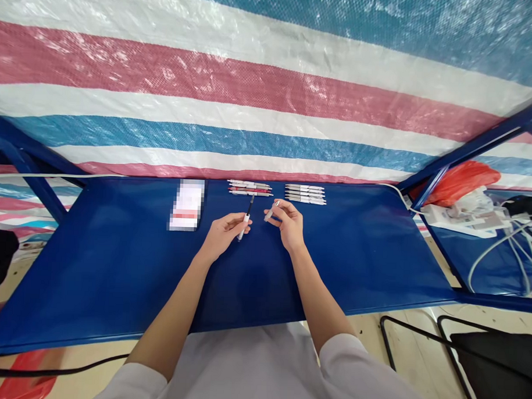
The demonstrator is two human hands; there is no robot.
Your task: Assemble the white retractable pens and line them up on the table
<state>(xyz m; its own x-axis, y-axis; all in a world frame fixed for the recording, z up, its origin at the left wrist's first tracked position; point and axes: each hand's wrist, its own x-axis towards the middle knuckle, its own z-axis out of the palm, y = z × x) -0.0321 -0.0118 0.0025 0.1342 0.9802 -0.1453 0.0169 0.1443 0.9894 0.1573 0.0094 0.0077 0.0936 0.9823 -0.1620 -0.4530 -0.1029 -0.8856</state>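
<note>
Left hand is closed in a pinch on a white pen body, dark refill exposed. Right hand pinches a short, pale barrel section. Both sections are over the blue table, apart: disassembled, not joined. Beyond, the left pen row and right pen row appear whole; their completion status cannot be determined.

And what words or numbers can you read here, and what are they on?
None that I can read.
Pixelated rectangular thing, maybe a phone: blocked out, so any words on it are lost.
Pen in the left hand and pen part in the right hand: any print is too small to read.
Pens in the left group and right group: too small too.
Striped tarp: no words show.
</note>
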